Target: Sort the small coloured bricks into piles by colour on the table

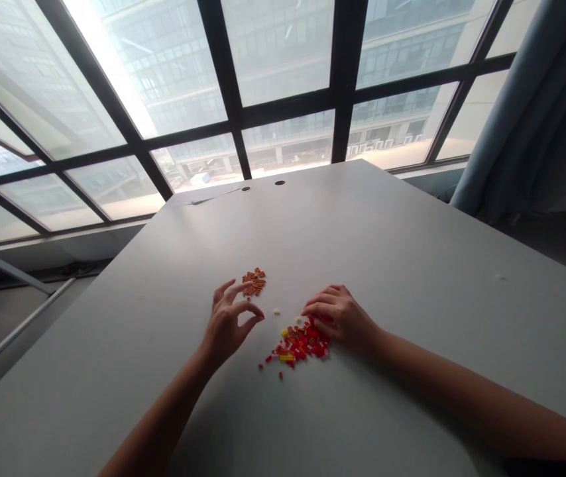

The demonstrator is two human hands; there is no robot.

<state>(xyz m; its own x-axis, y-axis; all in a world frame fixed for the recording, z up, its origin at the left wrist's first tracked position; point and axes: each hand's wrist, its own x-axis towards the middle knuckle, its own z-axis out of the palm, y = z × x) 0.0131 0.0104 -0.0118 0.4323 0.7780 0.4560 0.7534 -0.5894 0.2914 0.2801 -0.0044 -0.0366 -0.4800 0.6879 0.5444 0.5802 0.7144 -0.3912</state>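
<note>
Bare forearms reach across the tabletop; my right fingers, loosely curled, touch the heap of small red plastic bricks at their near left, while my left fingers, narrowly pinched and empty, hover beside it.

Underside of the right grip hidden, along with anything beneath its fingers at the edge of the red pile. Single pieces in that pile and in the orange pile too small to count or to tell apart by shape. At the fingertips of the left grip, nothing certain to make out. Left forearm and right forearm both cut off by the picture's edges. Building beyond the window blurred; dark objects on the far left too small to name.
</note>
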